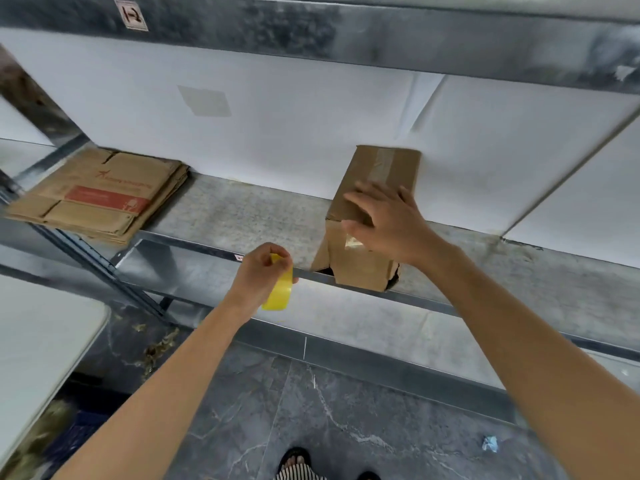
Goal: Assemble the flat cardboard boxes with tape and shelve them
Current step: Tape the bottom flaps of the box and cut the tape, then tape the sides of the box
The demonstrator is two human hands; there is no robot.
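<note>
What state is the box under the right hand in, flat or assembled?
Assembled: the box stands as a full shape on the shelf, with tape along its top.

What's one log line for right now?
left hand grips yellow tape roll | right hand touches taped cardboard box | box on metal shelf

Upright box (360, 171): plain brown cardboard, with a pale, translucent strip of tape along its top face. Tape roll (278, 292): bright yellow. Stack of flat boxes (100, 199): tan, with a red-orange panel and reddish lettering. Shelf (242, 209): mottled grey metal. Back wall (294, 109): white, with one greyish square patch. Floor (311, 410): dark grey stone with white veining. Table (41, 341): off-white. Trouser leg (298, 475): black and white stripes. Scrap (490, 443) on the floor: light blue.
</note>
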